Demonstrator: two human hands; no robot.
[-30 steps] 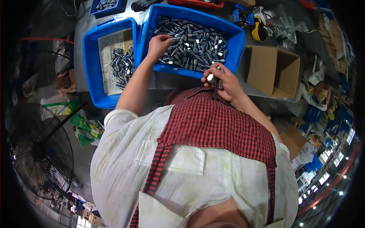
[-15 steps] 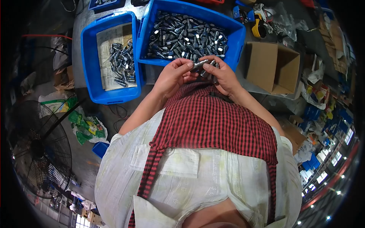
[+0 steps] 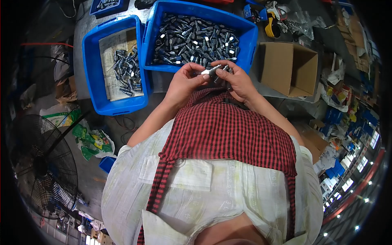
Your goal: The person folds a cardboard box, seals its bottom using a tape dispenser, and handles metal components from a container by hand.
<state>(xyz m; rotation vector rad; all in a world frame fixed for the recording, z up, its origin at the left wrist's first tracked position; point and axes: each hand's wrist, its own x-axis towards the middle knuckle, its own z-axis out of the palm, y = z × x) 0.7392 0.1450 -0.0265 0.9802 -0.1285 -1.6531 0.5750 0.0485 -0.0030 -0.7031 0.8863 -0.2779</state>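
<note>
My left hand pinches one end of a shiny metal fitting with a hexagonal body and a narrower stem. The stem end points up and right, towards my right hand. Curled fingers of that right hand hold several more metal fittings, partly hidden by the thumb and palm. Both hands are close together at the near edge of a large blue bin, which holds a heap of similar fittings. Left of it, a smaller blue bin has a smaller pile of fittings lying on a paper-like liner.
An open cardboard box lies on the metal table to the right. Behind it are a yellow-and-black roll and clear plastic bags. A black fan stands at lower left, near a green-and-white sack.
The fitting in my left hand has turned, and its bright hexagonal side now shows. My left fingers have shifted on it. The bins and box appear slightly further left in view.
</note>
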